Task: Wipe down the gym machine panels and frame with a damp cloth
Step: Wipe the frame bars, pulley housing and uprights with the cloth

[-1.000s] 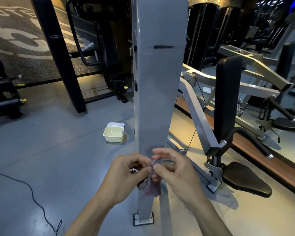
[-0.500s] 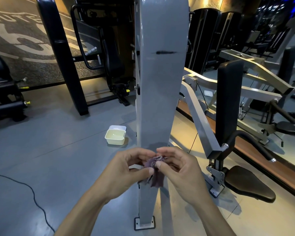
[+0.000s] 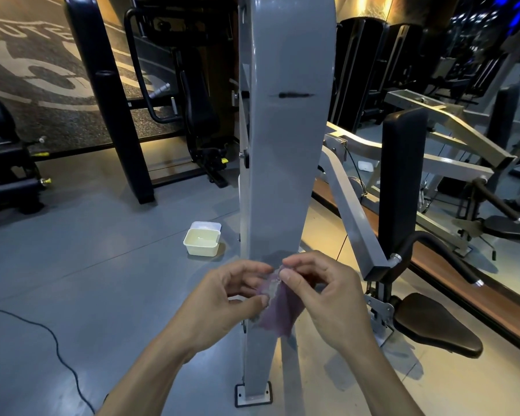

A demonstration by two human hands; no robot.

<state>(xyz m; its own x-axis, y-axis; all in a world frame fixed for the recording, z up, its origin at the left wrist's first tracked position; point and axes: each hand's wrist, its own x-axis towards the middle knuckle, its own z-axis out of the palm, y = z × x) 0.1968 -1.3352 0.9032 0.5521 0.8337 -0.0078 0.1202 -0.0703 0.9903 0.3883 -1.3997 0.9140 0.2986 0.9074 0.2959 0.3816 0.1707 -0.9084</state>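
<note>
At lower centre, the left hand (image 3: 222,298) and right hand (image 3: 327,295) pinch a small purple cloth (image 3: 278,310), seemingly readying it; next, press it flat against the grey post (image 3: 285,175).

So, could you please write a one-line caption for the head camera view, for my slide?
Both hands, left hand and right hand, hold a purple cloth before the grey machine panel.

Grey floor (image 3: 87,280) carries cream tub (image 3: 201,242), black cable (image 3: 54,349), bolted machine base plate (image 3: 253,394).
</note>
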